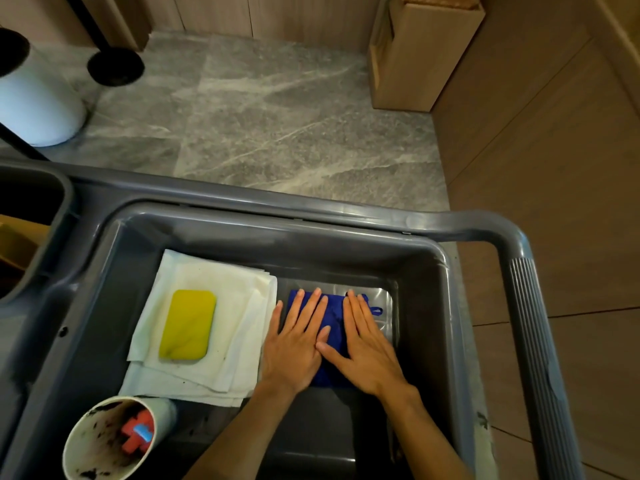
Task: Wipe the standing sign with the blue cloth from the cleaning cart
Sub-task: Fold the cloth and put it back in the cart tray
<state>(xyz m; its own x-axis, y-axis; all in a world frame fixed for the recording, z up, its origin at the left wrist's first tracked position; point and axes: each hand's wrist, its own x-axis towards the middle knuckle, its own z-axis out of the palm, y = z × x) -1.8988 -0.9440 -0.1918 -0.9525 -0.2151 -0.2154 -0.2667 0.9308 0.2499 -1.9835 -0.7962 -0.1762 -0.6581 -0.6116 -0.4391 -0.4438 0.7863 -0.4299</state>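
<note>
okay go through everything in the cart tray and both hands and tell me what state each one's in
Blue cloth: flat on the tray floor, under both hands.
Left hand: open, pressing the cloth.
Right hand: open, pressing the cloth.
Yellow sponge: lying on the white cloths.
Cup: upright, dirty inside.

The cart tray [242,237] in the lower half of the frame is smooth grey plastic with a dull sheen, and its handle [533,327] at right is ribbed. The blue cloth [334,317] looks soft and matt; left of it, white cloths [239,341] are thin, creased and stained under a smooth yellow sponge [187,323]. Above, the floor [277,116] is polished veined grey stone, beside matt wood-look panels [554,168] and a cardboard box [422,57].
</note>
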